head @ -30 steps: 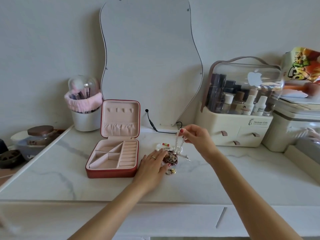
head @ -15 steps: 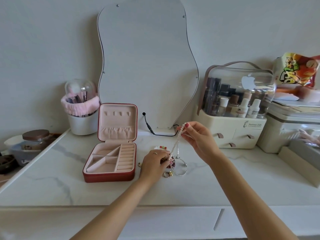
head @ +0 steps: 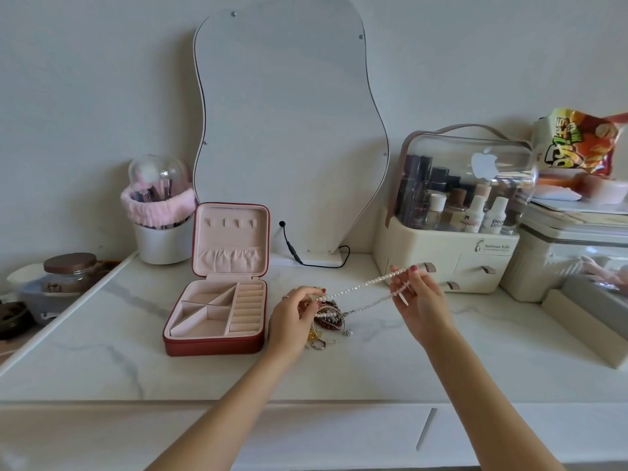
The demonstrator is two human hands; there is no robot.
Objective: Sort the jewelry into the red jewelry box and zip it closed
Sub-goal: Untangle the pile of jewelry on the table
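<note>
The red jewelry box point(head: 214, 345) lies open on the marble top, its pink lid upright and its compartments bare. Just right of it sits a small heap of jewelry point(head: 328, 322) with dark red beads, chains and rings. A white pearl necklace point(head: 360, 287) stretches between both hands above the heap. My left hand point(head: 295, 317) pinches its lower left end beside the heap. My right hand point(head: 416, 297) pinches the other end, raised to the right.
A wavy mirror point(head: 289, 130) leans on the wall behind, with a black cable point(head: 306, 256) at its base. A white brush cup point(head: 163, 232) stands left of the box. A cosmetics organizer point(head: 448, 253) and stacked containers fill the right side.
My right hand has drawn the pearl necklace out to the right, so it now runs slanted between the hands. My left hand has taken hold of its lower end.
</note>
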